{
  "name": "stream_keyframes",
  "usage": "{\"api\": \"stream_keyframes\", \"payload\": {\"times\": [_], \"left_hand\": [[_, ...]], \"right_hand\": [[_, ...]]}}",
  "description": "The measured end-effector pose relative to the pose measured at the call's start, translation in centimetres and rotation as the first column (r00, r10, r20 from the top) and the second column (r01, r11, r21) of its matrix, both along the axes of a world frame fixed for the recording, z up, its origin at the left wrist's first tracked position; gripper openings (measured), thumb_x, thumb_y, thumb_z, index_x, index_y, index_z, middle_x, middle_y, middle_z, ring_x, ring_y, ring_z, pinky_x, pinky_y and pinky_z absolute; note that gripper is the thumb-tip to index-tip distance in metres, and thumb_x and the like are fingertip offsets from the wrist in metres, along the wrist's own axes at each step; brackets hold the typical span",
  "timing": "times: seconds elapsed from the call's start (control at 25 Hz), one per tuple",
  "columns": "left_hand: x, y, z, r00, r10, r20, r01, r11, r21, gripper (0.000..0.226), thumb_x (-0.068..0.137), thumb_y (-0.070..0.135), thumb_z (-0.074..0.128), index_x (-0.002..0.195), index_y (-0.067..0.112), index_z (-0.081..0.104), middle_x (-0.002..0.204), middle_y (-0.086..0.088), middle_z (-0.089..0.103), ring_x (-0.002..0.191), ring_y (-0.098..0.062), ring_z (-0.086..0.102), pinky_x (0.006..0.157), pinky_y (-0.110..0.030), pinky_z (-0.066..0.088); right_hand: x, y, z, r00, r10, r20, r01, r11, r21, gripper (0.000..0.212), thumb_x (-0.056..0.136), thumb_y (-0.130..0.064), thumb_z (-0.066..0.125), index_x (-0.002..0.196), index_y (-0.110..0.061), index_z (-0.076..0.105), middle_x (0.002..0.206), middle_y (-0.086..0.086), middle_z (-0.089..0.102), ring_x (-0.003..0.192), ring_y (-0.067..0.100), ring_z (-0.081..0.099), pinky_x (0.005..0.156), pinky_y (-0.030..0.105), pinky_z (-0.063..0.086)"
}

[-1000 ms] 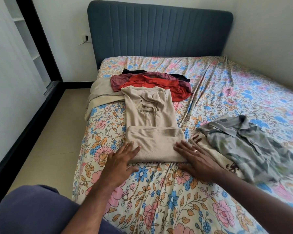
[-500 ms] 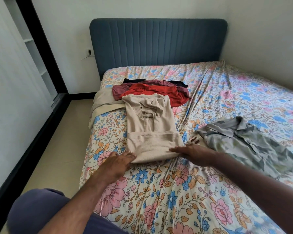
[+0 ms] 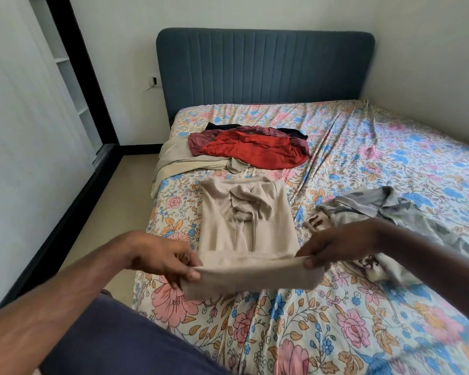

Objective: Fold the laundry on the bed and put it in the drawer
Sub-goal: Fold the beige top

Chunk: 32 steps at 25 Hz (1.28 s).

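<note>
A beige shirt (image 3: pixel 244 220) lies partly folded on the floral bed (image 3: pixel 363 320), collar toward the headboard. Its folded near end is lifted off the sheet. My left hand (image 3: pixel 163 259) pinches the left corner of that folded end. My right hand (image 3: pixel 336 244) pinches the right corner. A grey patterned shirt (image 3: pixel 398 212) lies loosely folded to the right, over a cream garment with dark print (image 3: pixel 368 262). A heap of unfolded clothes sits farther up the bed: a red garment (image 3: pixel 252 150), a maroon one (image 3: pixel 201 139), a dark one (image 3: pixel 220 126) and a beige one (image 3: pixel 179 158).
The blue padded headboard (image 3: pixel 266 69) stands against the far wall. A strip of floor (image 3: pixel 114 207) runs along the bed's left side, bounded by a black-framed sliding wardrobe door (image 3: pixel 73 63). My knee in dark blue cloth (image 3: pixel 125 339) is at the bottom.
Both hands went from lying flat beside the beige shirt's folded end to pinching its two corners and lifting it. The shirt has slid toward me, away from the heap.
</note>
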State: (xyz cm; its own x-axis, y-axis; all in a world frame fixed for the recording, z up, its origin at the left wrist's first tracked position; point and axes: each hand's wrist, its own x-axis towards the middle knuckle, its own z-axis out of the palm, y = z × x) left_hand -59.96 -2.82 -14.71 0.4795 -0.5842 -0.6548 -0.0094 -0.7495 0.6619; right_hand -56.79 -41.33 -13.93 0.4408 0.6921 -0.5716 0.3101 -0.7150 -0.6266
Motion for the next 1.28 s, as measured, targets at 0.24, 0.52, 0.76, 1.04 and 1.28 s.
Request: {"api": "stream_keyframes", "payload": {"times": [0.24, 0.52, 0.76, 1.04, 1.28], "left_hand": [[3.0, 1.1, 2.7, 0.994, 0.098, -0.049, -0.106, 0.977, -0.186, 0.030, 0.100, 0.032, 0.057, 0.113, 0.009, 0.073, 0.102, -0.004, 0.072, 0.097, -0.020, 0.064, 0.093, -0.040, 0.050], [12.5, -4.0, -1.7, 0.517, 0.820, 0.246, -0.718, 0.571, -0.397, 0.036, 0.108, 0.025, 0.046, 0.141, 0.012, 0.052, 0.118, -0.007, 0.067, 0.107, -0.026, 0.063, 0.087, -0.040, 0.053], [20.1, -6.6, -8.3, 0.010, 0.778, 0.628, -0.647, 0.484, -0.590, 0.017, 0.106, 0.023, 0.048, 0.101, 0.007, 0.052, 0.084, -0.015, 0.065, 0.080, -0.036, 0.064, 0.060, -0.035, 0.040], [25.6, -3.6, -10.7, 0.199, 0.644, 0.739, -0.856, 0.481, -0.189, 0.053, 0.092, 0.056, 0.063, 0.122, 0.013, 0.055, 0.122, -0.009, 0.063, 0.115, -0.034, 0.058, 0.098, -0.053, 0.044], [26.0, -1.0, -11.0, 0.451, 0.800, 0.397, -0.826, 0.542, -0.153, 0.074, 0.073, 0.042, 0.089, 0.130, 0.012, 0.053, 0.121, -0.001, 0.058, 0.109, -0.022, 0.057, 0.097, -0.037, 0.047]], "right_hand": [[1.7, -0.2, 3.9, 0.995, -0.101, -0.028, 0.104, 0.985, 0.138, 0.026, 0.106, -0.030, 0.052, 0.116, -0.014, 0.070, 0.108, 0.002, 0.074, 0.103, 0.023, 0.069, 0.090, 0.037, 0.056], [12.3, 4.4, -3.0, 0.515, -0.781, 0.352, 0.601, 0.622, 0.501, 0.016, 0.102, -0.023, 0.056, 0.093, -0.017, 0.068, 0.088, 0.003, 0.066, 0.085, 0.022, 0.062, 0.067, 0.031, 0.049], [18.6, 8.2, -7.5, 0.170, -0.858, 0.484, 0.559, 0.489, 0.670, 0.022, 0.104, -0.027, 0.055, 0.104, -0.010, 0.068, 0.097, 0.011, 0.073, 0.089, 0.031, 0.065, 0.075, 0.039, 0.048], [25.0, 7.0, -10.8, 0.446, -0.573, 0.688, 0.774, 0.632, 0.025, 0.050, 0.100, -0.056, 0.043, 0.124, -0.016, 0.060, 0.129, 0.009, 0.060, 0.117, 0.033, 0.057, 0.101, 0.052, 0.046], [25.0, 5.3, -10.7, 0.544, -0.806, 0.233, 0.779, 0.589, 0.217, 0.044, 0.090, -0.051, 0.072, 0.089, -0.007, 0.071, 0.079, 0.003, 0.069, 0.075, 0.021, 0.065, 0.062, 0.028, 0.048]]}}
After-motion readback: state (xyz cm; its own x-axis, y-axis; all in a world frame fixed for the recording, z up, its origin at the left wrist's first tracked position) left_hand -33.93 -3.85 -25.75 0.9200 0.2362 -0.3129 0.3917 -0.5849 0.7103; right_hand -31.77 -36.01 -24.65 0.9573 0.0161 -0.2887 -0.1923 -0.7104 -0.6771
